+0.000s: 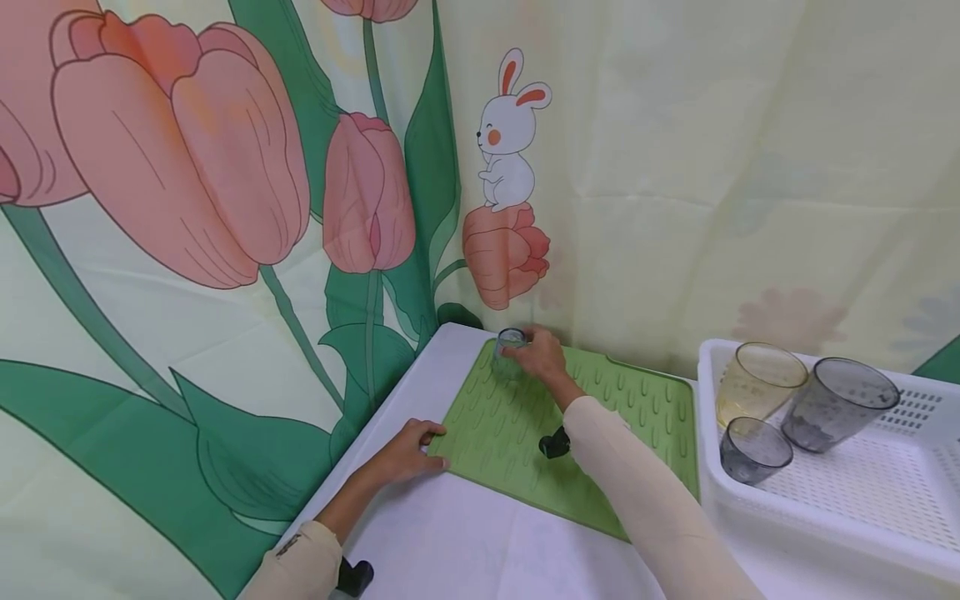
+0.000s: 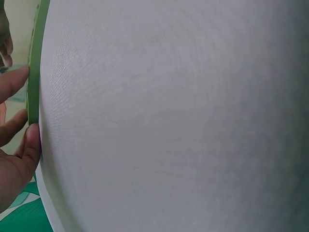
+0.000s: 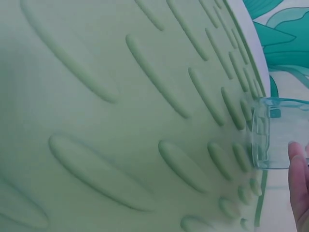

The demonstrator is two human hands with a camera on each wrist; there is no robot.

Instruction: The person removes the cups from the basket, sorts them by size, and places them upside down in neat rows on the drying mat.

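A small clear bluish drinking glass (image 1: 508, 360) stands upright at the far left corner of a green ridged drying mat (image 1: 517, 442). My right hand (image 1: 542, 354) grips the glass from its right side. In the right wrist view, the glass (image 3: 280, 135) is at the right edge, with fingertips (image 3: 297, 159) against its wall. At the mat's near left corner, my left hand (image 1: 405, 454) holds the edge between thumb and fingers. The left wrist view shows those fingers (image 2: 17, 82) touching the mat's green rim (image 2: 35, 72).
To the right, a white perforated plastic basket (image 1: 825, 508) holds a yellowish glass (image 1: 757, 387), a tall grey glass (image 1: 840, 404) and a short grey glass (image 1: 756, 454). The table has a white top (image 1: 480, 533). A tulip-printed curtain (image 1: 637, 167) hangs along the left and back.
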